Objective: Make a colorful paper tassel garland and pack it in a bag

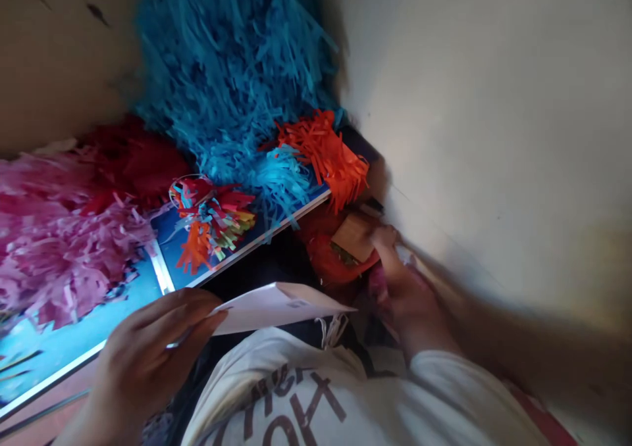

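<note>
Head view: the left hand (148,357) has pressed-together fingers pinching a folded white paper sheet (281,308); a slack pinch could drop it. The blurred right hand (407,301) lies against a pink scrap (378,285), its fingers unclear, beside a wooden block (353,235). Fringed blue tissue paper (232,84) overhangs a blue board (170,245) by a white wall (494,104), easily knocked off.

Free: dark gap below the blue board (241,239), between left hand (148,347) and right hand (405,295)
Blocked: orange paper fringe (326,160) on board's end, then wall (494,137)
</note>
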`<state>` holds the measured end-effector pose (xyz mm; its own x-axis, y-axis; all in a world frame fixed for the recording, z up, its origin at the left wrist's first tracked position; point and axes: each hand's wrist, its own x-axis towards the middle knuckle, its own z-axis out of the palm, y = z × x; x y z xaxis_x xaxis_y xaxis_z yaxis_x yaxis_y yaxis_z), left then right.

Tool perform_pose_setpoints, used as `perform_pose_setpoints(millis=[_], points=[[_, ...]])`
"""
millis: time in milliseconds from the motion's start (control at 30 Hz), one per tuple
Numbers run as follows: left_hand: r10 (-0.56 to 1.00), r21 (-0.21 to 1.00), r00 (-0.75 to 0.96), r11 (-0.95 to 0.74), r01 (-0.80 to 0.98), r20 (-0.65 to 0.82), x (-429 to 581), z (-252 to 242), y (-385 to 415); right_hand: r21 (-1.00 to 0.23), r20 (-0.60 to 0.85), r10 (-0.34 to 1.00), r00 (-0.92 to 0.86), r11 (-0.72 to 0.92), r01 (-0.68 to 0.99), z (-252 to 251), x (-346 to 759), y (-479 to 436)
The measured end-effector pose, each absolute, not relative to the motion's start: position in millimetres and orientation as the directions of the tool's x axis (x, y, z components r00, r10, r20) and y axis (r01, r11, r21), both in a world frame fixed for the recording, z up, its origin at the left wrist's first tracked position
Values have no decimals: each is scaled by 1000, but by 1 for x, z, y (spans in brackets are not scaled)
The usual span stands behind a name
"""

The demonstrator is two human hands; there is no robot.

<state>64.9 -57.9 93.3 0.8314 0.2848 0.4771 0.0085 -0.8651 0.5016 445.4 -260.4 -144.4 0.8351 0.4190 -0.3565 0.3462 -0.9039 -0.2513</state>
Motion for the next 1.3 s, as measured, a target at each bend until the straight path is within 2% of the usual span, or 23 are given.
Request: perform_pose_setpoints(millis=[67, 267, 333, 433, 533, 633, 733, 833, 1033, 1167, 1300], points=[[255, 511, 835, -859, -36, 487, 76, 98, -63, -179, -364, 361, 858, -932, 316, -151, 441, -255], [253, 584, 847, -808, -80, 467, 55, 94, -63, -206, -355, 336, 872, -938, 277, -145, 435, -258], [267, 598, 834, -796, -91, 482, 47, 91, -63, -249, -353, 369, 860, -923, 294, -131, 438, -265], [260, 641, 842, -757, -127, 473, 45, 87, -64, -357, -328, 499, 802, -851, 384, -90, 436, -281], [142, 638, 881, -742, -207, 451, 57, 87, -71, -506, -262, 688, 677, -696, 510, -23, 416, -290], [74, 584, 896, -781, -221, 437, 77, 91, -80, -697, -118, 907, 403, -365, 617, 54, 379, -279], [33, 554, 910, -802, -223, 414, 91, 98, -86, -717, -55, 984, 170, -157, 679, 114, 337, -257], [3, 585, 936, -782, -216, 351, 89, 104, -85, -687, 5, 997, 79, -54, 725, 145, 307, -236], [133, 707, 936, -692, -149, 327, 58, 91, -72, -687, 57, 994, 89, -26, 726, 155, 281, -209], [189, 749, 918, -645, -151, 348, 41, 79, -64, -731, 37, 993, 116, -53, 680, 155, 274, -197], [249, 818, 918, -562, -123, 309, 32, 73, -60, -768, -8, 989, 146, -100, 633, 153, 270, -190]])
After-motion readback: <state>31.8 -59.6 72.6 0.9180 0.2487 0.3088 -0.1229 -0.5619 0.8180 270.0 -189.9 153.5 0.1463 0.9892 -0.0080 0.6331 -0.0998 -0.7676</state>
